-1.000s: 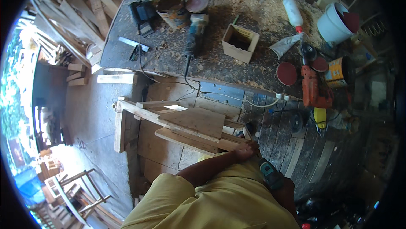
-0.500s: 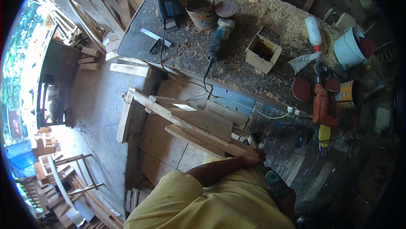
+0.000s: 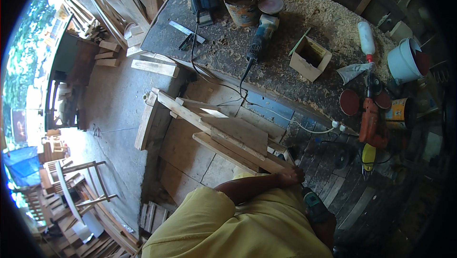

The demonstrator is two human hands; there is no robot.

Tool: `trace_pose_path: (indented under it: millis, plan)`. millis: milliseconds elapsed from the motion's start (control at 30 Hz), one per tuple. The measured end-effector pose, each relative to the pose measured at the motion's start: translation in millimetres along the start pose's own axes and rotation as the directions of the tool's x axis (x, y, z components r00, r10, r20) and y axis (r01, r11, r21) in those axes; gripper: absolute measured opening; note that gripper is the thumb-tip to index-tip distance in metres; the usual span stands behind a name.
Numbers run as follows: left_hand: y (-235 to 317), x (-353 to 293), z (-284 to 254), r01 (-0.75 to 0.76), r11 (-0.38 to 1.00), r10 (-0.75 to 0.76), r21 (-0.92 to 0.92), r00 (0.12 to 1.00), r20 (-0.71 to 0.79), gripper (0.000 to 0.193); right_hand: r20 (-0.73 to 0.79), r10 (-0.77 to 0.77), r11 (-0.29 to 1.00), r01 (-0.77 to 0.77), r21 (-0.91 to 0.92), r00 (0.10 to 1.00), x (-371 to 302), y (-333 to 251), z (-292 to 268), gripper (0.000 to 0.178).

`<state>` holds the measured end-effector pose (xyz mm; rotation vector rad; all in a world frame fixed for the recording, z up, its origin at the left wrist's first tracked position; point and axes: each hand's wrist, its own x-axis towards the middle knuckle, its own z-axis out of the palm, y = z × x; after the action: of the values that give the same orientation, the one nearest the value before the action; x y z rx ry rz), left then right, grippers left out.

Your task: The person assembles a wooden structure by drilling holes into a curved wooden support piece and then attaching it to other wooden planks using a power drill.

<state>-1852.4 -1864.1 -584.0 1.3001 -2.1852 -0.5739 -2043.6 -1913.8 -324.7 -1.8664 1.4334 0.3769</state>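
Across my front reaches my left arm, and my left hand (image 3: 291, 176) is closed at the near end of a pale wooden chair-like frame (image 3: 223, 136). Its fingers curl down over the wood and are partly hidden. Beside it, against my right side, is a dark green cordless drill (image 3: 313, 202). My right hand (image 3: 327, 227) is wrapped round the drill, in shadow. The frame leans down at a slant between me and the workbench, with a flat board (image 3: 243, 132) along its middle.
Ahead is a dark workbench (image 3: 219, 53) strewn with shavings. On it are an angle grinder (image 3: 262, 36), a cardboard box (image 3: 310, 59), a glue bottle (image 3: 366, 39) and a white bucket (image 3: 404, 60). An orange power tool (image 3: 372, 124) hangs at its right end. Cables droop near the frame.
The view has shifted a little, so the bench and frame sit slightly more to the right and higher. Both hands keep their hold.
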Motion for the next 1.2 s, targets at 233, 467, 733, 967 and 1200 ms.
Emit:
trace_pose_path:
  millis: [233,467,733,967,1200]
  plan:
    - [10,7,-10,0.019,0.997,-0.019,-0.072,1.0,0.006,0.017,-0.066,0.026,0.988,-0.016,0.152,0.997,-16,-9,-21,0.043]
    - [-8,21,-36,0.264,0.962,-0.267,-0.073,0.963,-0.037,0.014,-0.267,0.127,0.983,-0.086,0.162,0.955,-8,10,-49,0.043]
    - [-52,98,-216,0.457,0.859,-0.506,-0.232,0.683,-0.527,0.016,-0.469,-0.089,0.895,0.277,0.349,0.879,15,12,-57,0.039]
    - [-84,128,-240,0.55,0.818,-0.552,-0.166,0.672,-0.494,0.031,-0.369,-0.054,0.891,0.212,0.403,0.928,14,18,-58,0.041]
    - [-42,34,-232,0.691,0.703,-0.557,0.166,0.681,-0.475,0.036,-0.382,-0.098,0.865,0.268,0.424,0.919,21,57,-52,0.05]
